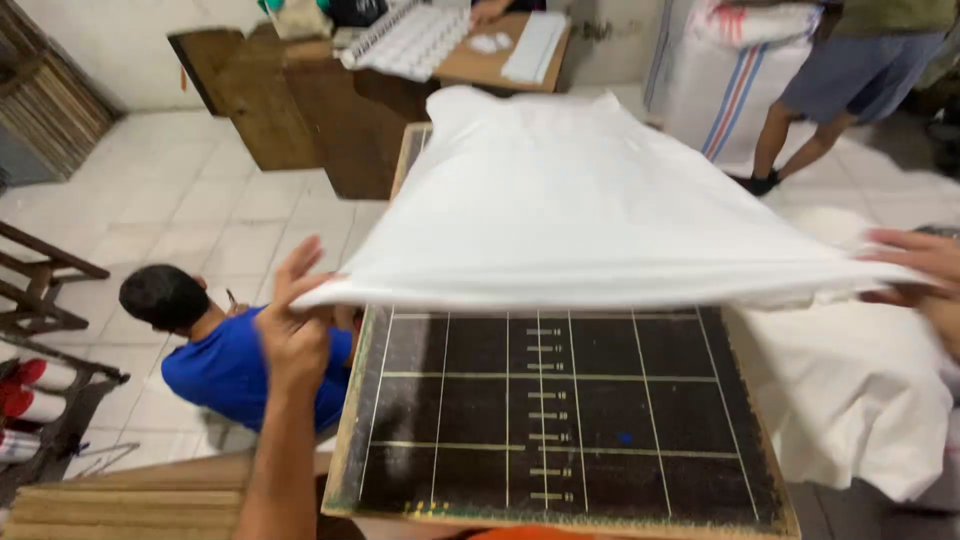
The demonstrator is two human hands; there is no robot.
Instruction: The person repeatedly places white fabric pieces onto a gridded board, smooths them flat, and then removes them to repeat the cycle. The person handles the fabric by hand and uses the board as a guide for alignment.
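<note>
A white cloth garment (560, 200) is lifted and stretched over a dark board (560, 420) marked with pale grid lines and a centre scale. My left hand (292, 325) pinches the near left edge of the garment, just off the board's left side. My right hand (915, 265) grips the near right edge, past the board's right side. The near part of the cloth hangs above the board, while its far part lies down on the board's far end.
A pile of white cloth (860, 400) lies right of the board. A person in a blue shirt (220, 365) crouches on the tiled floor at the left. Another person in shorts (850, 70) stands at the back right. Wooden tables (330, 100) stand behind.
</note>
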